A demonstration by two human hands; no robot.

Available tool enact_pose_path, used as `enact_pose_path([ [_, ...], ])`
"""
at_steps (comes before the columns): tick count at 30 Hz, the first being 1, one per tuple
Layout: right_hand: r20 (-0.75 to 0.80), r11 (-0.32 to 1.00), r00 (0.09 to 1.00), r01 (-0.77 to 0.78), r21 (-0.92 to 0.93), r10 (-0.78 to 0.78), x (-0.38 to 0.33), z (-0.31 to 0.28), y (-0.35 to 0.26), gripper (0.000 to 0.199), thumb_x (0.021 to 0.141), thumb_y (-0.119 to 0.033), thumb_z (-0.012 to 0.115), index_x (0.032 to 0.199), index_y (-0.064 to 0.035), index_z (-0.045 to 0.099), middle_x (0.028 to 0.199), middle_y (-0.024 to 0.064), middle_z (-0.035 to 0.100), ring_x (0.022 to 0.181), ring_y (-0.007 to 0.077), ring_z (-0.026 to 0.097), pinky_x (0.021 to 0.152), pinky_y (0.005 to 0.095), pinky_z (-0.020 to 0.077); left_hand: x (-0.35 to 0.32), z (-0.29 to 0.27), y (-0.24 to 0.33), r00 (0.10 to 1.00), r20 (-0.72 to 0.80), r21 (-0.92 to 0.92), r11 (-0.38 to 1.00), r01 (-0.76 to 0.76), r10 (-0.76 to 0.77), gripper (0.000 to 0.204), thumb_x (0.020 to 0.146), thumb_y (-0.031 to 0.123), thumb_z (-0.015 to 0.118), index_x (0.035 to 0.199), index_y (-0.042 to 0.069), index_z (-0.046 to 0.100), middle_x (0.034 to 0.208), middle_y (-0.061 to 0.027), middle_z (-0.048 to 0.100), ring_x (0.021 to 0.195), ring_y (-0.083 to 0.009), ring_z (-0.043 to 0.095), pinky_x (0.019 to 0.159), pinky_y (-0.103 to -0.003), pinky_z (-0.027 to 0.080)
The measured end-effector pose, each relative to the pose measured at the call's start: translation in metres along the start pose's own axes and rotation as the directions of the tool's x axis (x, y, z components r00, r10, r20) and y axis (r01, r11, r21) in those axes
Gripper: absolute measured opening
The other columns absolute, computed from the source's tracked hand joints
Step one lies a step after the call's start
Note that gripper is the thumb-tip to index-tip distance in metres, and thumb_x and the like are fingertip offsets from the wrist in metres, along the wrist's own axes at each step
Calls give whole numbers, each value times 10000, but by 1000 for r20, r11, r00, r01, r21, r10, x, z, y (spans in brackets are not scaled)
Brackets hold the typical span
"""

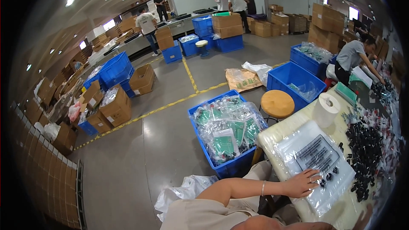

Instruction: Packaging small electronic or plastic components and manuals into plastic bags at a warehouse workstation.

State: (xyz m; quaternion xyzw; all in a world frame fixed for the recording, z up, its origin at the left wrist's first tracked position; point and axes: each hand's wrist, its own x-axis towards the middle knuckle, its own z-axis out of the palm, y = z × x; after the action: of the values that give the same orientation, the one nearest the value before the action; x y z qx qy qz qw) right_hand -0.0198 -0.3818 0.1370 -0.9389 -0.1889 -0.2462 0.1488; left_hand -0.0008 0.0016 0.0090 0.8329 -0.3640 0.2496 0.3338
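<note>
Fingers (pixel 314 173) of the left hand (pixel 299 184) lie slightly apart on top of clear plastic bags (pixel 294 162) on the desk (pixel 274 139), lower right of the frame, beside small black parts (pixel 363 149). The right arm (pixel 270 223) crosses the bottom edge; its fingers' state I cannot tell.

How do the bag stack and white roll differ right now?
The bag stack lies flat; the white roll stands upright. The stack bears black print; the roll looks plain. The left hand rests on the stack; none touches the roll. Both sit on the table.
</note>
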Motion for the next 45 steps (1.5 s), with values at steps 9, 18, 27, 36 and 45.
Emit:
enact_pose_path([
  [9, 729, 942, 604, 132, 308, -323, 95, 107, -155, 310, 773, -82, 572, 1045, 50, 504, 1004, 258, 534, 937, 412, 515, 823, 458, 419, 4, 8, -8, 1000, -1, 42, 999, -19, 19, 336, 774, 175, 511, 1061, 3, 533, 1158, -206, 476, 1188, -383, 383, 979, -486, 332],
  [18, 560, 554, 192, 578, 599, -806, 132, 186, -113, 494, 688, -46, 612, 1154, 9, 457, 1113, 224, 485, 1054, 381, 466, 891, 391, 396, 17, -30, -15, 985, 171, -223, 974, 50, -12, 427, 848, 301, 507, 1166, 25, 438, 1244, -206, 418, 1227, -393, 337, 961, -526, 308],
  [27, 852, 840, -13, 161, 518, -523, 161, 248, -146, 502, 696, -162, 644, 1131, 5, 456, 1039, 238, 511, 963, 405, 491, 826, 441, 423, -40, -110, -53, 814, 328, -184, 813, 553, -479, 404, 816, 275, 503, 1142, 37, 472, 1165, -191, 460, 1141, -364, 411, 935, -494, 344],
  [36, 887, 876, -225, 184, 445, -404, 266, 322, -314, 473, 712, -196, 637, 1117, -10, 477, 1006, 223, 531, 934, 382, 511, 830, 447, 425, -220, -191, -45, 301, 247, 258, 362, 896, -921, 304, 764, 196, 506, 1014, 40, 584, 870, -170, 581, 832, -317, 585, 738, -384, 493],
  [45, 910, 981, -411, 148, 127, -56, 320, 380, -346, 448, 728, -230, 630, 1102, -24, 499, 973, 207, 551, 905, 358, 531, 833, 453, 426, -265, -203, -81, 287, 193, 152, 318, 936, -938, 301, 764, 200, 511, 1008, 41, 584, 855, -166, 582, 804, -312, 587, 717, -386, 497],
])
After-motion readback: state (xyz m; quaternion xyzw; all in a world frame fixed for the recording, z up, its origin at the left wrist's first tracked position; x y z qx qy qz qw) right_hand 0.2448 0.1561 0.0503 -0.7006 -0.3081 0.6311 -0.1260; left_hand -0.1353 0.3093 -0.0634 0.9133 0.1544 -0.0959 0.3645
